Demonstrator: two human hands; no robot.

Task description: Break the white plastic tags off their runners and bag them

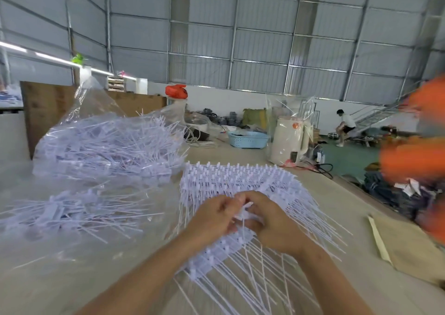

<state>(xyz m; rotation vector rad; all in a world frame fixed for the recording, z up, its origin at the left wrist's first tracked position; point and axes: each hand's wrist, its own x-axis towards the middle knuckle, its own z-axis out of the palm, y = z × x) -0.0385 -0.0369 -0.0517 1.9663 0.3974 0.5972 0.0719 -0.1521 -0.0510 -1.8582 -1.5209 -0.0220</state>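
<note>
Working close together over the pale table [325,201], the left hand [212,218] and right hand [269,223] both have their fingers curled tight, pinching one small cluster of white plastic tags [245,208] between their tips, just above the fanned stack of runners [240,179] lying directly beneath the knuckles. From where I stand, the risk looks plain: a hard twist could spray loose pieces off the table, or snap a thin stem mid-length instead of at its joint. The tags are slim, stiff, glossy spikes with blocky little heads, set in comb-like rows. Beyond the left fingers, well apart, lies a scattered heap of loose tags [72,213], and farther off a crinkly clear bag [101,131] bulges with more.
</note>
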